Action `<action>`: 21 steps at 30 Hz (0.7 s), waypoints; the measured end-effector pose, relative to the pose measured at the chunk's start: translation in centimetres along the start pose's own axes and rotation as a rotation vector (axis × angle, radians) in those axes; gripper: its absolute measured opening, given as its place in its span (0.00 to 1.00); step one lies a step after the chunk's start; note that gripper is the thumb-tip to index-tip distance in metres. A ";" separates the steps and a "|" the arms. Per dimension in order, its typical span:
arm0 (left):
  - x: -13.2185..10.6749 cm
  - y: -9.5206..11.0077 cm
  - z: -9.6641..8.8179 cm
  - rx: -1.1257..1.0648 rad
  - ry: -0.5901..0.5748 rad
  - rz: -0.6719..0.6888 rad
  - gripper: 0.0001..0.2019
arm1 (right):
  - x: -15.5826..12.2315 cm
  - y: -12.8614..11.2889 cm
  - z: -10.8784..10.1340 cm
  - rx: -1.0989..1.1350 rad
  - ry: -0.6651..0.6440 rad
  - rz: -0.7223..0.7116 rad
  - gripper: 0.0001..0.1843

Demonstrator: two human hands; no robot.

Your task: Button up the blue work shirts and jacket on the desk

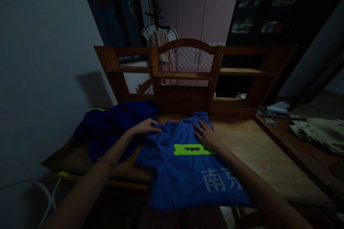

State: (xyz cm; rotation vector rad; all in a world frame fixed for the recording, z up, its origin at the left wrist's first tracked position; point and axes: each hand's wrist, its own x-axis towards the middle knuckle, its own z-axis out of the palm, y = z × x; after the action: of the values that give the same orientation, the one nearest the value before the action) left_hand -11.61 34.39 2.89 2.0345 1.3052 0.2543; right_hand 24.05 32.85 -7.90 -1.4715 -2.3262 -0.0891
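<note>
Desk | blue shirt under spread right grip | left grip at its edge (closure unclear)

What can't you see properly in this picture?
All in the head view:
Second white character on the blue shirt: partly covered by the right forearm.
Print on the green strip: its right part is partly covered by the right hand.
Things inside the dark cabinet: too dim.
White cable: cut off by picture edges.

The left hand and right hand rest on a blue shirt with a green strip, lying on the tabletop beside darker blue cloth
</note>
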 end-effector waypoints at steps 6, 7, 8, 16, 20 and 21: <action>-2.8 0.8 -2.7 0.050 0.237 0.007 0.27 | 0.0 0.1 0.0 0.005 -0.009 0.001 0.28; -2.8 0.5 -2.6 0.094 0.237 0.029 0.26 | 0.0 0.0 0.0 0.005 -0.008 0.000 0.28; -2.6 0.1 -2.3 0.141 0.226 0.055 0.25 | -0.1 0.0 0.0 0.004 -0.006 0.001 0.28; 1.3 -2.4 1.5 0.042 -0.045 0.063 0.23 | -0.2 -0.2 -0.2 0.008 -0.010 0.002 0.27; 0.7 -1.5 0.5 0.022 -0.056 0.019 0.25 | -0.1 0.1 0.0 0.012 -0.014 0.006 0.27; 0.0 -0.9 -0.1 0.002 -0.043 0.004 0.25 | -0.1 0.1 0.1 0.013 -0.011 0.005 0.27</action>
State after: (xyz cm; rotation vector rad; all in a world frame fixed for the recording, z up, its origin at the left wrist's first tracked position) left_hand -12.34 34.71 2.37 2.0334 1.2758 0.2105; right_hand 24.19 32.83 -8.02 -1.4746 -2.3272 -0.0647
